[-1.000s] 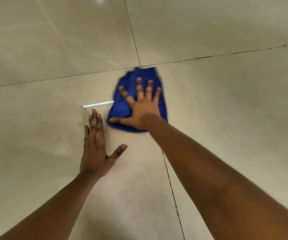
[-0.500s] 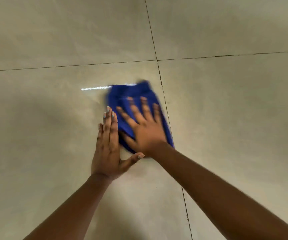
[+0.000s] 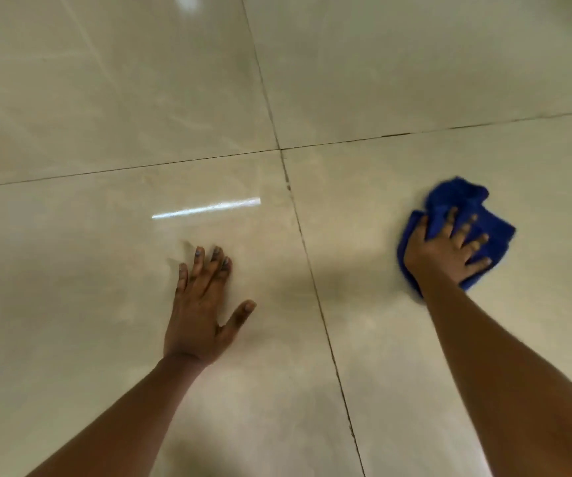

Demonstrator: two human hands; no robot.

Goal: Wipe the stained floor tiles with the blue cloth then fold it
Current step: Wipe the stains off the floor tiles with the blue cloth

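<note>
The blue cloth [image 3: 463,201] lies bunched on the near right floor tile [image 3: 415,356], right of the dark grout line. My right hand [image 3: 446,249] presses down on it with fingers spread and nearly straight, the thumb over the cloth's left edge. My left hand [image 3: 202,304] rests flat on the near left tile [image 3: 71,304], fingers straight and thumb out, far from the cloth.
Glossy beige tiles fill the view, split by a grout cross [image 3: 280,150]. A bright light streak [image 3: 205,207] reflects on the left tile above my left hand. A dull shadow lies between my hands.
My right hand has swept the cloth from beside my left hand across the grout line onto the right tile. The cloth is more bunched. My left hand stays flat on the floor.
</note>
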